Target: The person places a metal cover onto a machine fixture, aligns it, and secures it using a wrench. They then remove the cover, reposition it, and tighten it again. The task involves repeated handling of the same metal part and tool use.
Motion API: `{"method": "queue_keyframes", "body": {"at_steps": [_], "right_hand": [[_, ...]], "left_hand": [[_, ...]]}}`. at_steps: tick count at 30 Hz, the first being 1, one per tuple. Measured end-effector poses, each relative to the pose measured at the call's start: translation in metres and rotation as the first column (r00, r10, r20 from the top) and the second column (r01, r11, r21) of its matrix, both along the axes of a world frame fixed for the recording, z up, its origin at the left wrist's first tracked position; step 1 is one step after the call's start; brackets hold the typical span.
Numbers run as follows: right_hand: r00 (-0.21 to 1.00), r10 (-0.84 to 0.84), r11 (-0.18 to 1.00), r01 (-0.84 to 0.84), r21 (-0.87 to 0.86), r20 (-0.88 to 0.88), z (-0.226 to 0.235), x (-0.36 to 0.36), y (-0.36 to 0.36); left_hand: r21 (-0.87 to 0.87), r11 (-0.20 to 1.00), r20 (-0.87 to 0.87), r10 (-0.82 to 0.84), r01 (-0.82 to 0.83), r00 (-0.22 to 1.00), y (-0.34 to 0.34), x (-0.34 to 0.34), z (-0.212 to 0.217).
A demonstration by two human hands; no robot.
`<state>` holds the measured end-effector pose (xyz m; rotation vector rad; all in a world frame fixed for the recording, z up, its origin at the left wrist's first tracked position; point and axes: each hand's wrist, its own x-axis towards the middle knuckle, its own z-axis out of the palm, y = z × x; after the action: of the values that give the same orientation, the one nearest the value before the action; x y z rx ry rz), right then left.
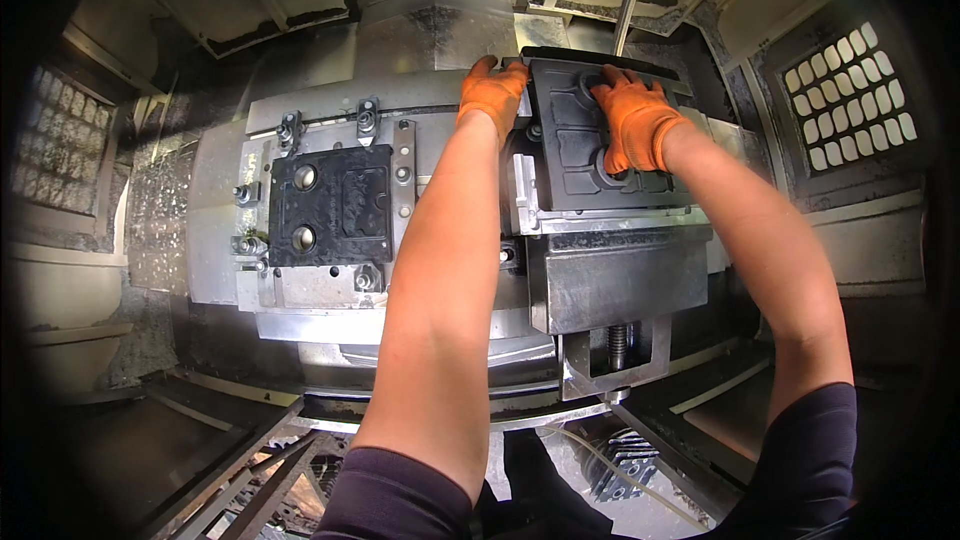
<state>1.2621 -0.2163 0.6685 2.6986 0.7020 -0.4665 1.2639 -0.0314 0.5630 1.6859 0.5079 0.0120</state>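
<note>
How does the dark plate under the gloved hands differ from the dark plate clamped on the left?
The right dark plate has both hands on it: the left hand at its upper left corner, the right hand flat on its face. The left dark plate is untouched.
The left dark plate sits among metal clamps and shows two round bosses; the right dark plate shows ribbed panels.
Both are dark, roughly rectangular castings on the same metal fixture.

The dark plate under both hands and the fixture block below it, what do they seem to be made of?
Dark plate: probably cast metal, matt black-grey, with moulded recesses and a rough skin. Fixture block: likely machined steel, bare grey, with flat scuffed faces that shine dully. Gloves on the left hand and right hand: orange, perhaps coated fabric.
</note>
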Motion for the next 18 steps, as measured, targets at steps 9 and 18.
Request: {"method": "queue_keyframes", "body": {"at_steps": [9,18], "right_hand": [[1.0,-0.02,0.992,0.02,0.121,-0.007,-0.008,0.001,-0.008],[0.998,-0.008,0.975,0.023,0.222,-0.068,-0.009,0.002,-0.012]], "left_hand": [[-0.091,0.996,0.059,-0.003,0.008,0.998,-0.003,-0.003,-0.012],[-0.305,0.952,0.341,0.098,0.012,0.935,-0.012,0.006,-0.052]]}}
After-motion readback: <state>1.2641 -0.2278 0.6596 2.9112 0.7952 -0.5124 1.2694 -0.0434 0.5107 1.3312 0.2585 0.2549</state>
